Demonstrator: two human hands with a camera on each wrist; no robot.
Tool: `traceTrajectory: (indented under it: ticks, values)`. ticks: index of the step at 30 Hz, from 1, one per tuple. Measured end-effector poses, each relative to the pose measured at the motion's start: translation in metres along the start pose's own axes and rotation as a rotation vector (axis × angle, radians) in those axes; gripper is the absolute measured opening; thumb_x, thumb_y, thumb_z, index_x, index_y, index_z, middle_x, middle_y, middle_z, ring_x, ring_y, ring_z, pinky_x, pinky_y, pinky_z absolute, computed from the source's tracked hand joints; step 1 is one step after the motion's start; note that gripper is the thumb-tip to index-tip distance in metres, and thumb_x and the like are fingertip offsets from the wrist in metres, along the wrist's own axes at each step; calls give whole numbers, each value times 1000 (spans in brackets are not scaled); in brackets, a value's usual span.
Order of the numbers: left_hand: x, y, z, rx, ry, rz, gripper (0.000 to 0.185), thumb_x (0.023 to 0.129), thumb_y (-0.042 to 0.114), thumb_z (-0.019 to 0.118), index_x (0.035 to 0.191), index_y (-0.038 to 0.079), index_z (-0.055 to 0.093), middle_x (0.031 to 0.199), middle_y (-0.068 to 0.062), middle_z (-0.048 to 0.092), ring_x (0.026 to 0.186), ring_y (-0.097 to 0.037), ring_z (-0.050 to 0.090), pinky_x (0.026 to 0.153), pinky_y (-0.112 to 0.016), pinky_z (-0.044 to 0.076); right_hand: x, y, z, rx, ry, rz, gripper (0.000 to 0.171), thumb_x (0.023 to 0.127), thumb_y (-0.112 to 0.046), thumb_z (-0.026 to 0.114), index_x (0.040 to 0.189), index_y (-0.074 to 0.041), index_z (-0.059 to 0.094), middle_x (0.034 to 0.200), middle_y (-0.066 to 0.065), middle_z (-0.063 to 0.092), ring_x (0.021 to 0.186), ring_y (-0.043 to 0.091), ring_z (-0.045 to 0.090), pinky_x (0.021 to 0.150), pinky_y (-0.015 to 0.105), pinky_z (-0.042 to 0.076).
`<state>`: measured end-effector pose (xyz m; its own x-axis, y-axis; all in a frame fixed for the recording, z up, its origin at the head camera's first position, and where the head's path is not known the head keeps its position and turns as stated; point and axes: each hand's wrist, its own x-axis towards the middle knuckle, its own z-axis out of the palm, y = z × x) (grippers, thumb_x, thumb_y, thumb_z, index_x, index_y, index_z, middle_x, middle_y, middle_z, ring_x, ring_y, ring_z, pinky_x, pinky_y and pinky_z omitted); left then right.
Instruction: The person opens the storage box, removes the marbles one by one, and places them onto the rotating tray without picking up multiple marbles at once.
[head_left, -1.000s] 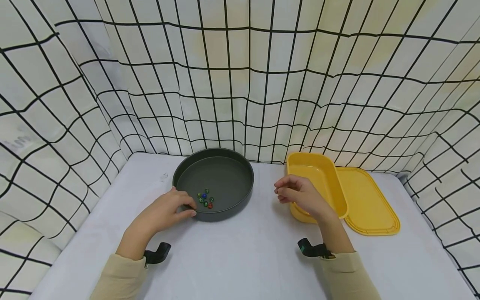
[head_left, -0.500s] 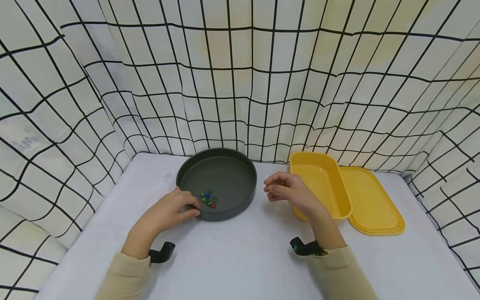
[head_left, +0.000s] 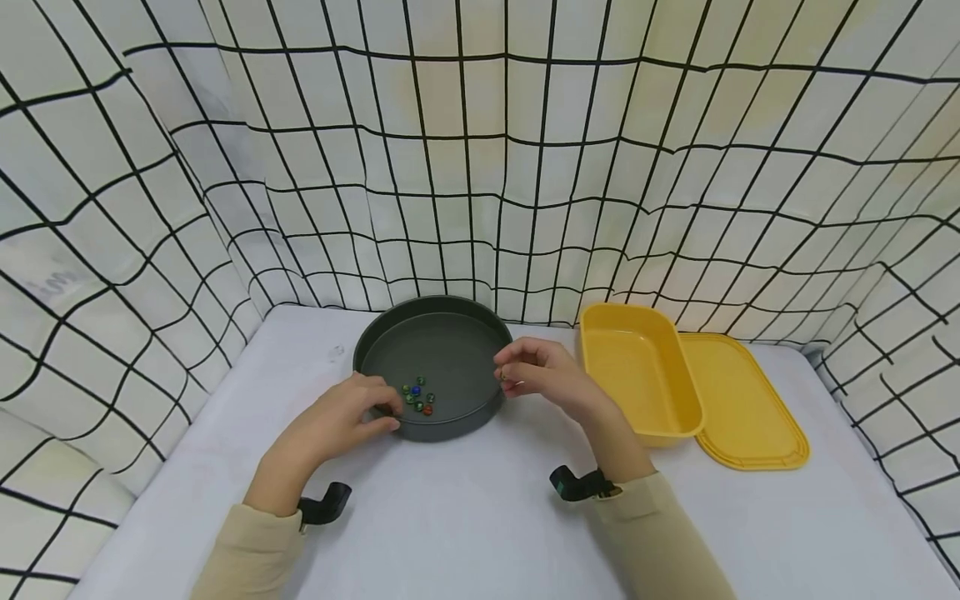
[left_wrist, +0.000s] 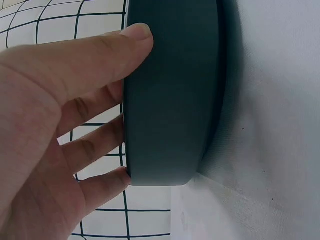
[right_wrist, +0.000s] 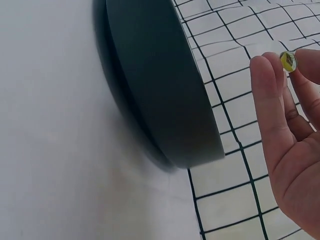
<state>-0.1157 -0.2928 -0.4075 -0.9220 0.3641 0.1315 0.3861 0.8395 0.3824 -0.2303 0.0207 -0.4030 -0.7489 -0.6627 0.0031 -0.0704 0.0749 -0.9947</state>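
Note:
A round dark grey pan [head_left: 465, 350] sits on the white table, with several small glass marbles [head_left: 416, 390] in green, blue and red gathered at its front left. My left hand [head_left: 341, 425] grips the pan's near-left rim; in the left wrist view its thumb [left_wrist: 137, 37] lies on the outer wall and the other fingers go behind the rim. My right hand [head_left: 547, 375] is at the pan's right rim. Between its fingertips it pinches a yellow-green marble [right_wrist: 288, 61], seen clearly in the right wrist view beside the pan's wall [right_wrist: 165, 85].
Right of the pan stands a yellow rectangular container [head_left: 637, 367]. A flat yellow lid [head_left: 742, 400] lies beside it, partly under its edge. Black netting [head_left: 487, 167] over white cloth borders the table at the back and sides.
My right hand has moved left from beside the yellow container to the pan's right rim, carrying the marble. The left hand stays on the pan, and the view has shifted slightly.

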Motion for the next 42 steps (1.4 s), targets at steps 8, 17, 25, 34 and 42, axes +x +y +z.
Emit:
traceTrajectory:
  ticks: [8,17,25,34,42]
  values:
    - [2,-1,1,19,35,28,15,82,16,83,89,25,73,90,14,62,90,-10,57,80,-35,51,21,0,21,-10,-10,15,19,97,-6,61,114,2,63,110,29,64,83,22,68,82,37,60]
    - [4,-1,0,25,43,44,16,81,16,84,87,26,73,89,16,62,87,-10,59,78,-34,52,47,6,50,40,-23,46,25,96,-7,62,118,5,61,116,30,64,82,17,66,80,36,60]
    - [4,2,-1,32,42,35,15,81,17,83,86,26,73,89,14,63,88,-12,57,78,-34,51,53,12,58,4,-38,44,26,97,-5,60,119,9,59,114,28,65,84,19,66,79,34,60]
    - [2,3,0,16,30,26,14,82,20,83,86,27,72,87,15,60,86,-14,54,75,-32,48,55,14,63,-71,-59,48,25,94,-3,59,117,7,62,104,17,67,88,22,66,78,34,60]
    - [3,3,0,22,27,17,14,84,19,82,85,28,71,84,16,58,83,-17,53,72,-31,45,55,13,66,-115,-57,49,22,94,-4,61,114,5,64,103,16,66,88,25,66,79,35,60]
